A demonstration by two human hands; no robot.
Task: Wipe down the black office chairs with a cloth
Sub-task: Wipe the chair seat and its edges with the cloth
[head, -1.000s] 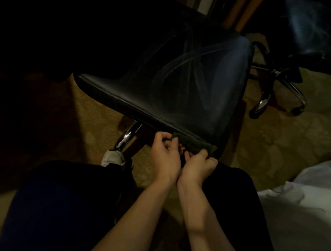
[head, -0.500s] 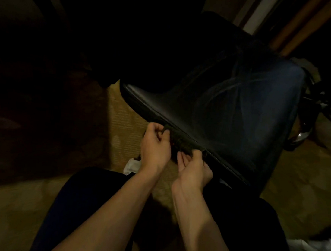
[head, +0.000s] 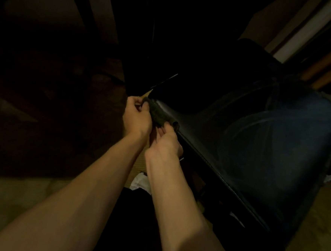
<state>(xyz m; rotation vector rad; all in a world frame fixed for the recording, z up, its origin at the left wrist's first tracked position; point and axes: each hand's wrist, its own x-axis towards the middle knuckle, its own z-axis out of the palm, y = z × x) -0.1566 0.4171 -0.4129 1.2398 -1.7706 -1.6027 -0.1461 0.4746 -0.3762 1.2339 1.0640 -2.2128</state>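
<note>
A black office chair fills the right half of the head view, its shiny seat [head: 267, 144] streaked with wipe marks. A dark green cloth [head: 158, 114] is folded over the seat's front edge near its left corner. My left hand [head: 137, 116] pinches the cloth's left end with curled fingers. The cloth's right end is gripped by my right hand [head: 166, 139], just below the seat edge. Both hands sit close together, almost touching.
Patterned tan carpet [head: 14, 195] lies below and to the left. My dark-clothed legs [head: 134, 221] are under my arms, with something white [head: 140, 181] on the floor between them. Dark furniture [head: 89, 22] stands at the back; a pale door frame [head: 308, 29] is at the top right.
Both hands have slid the cloth leftward along the seat's front edge, from near its right corner to its left corner. The view has turned left, losing the second chair's base.
</note>
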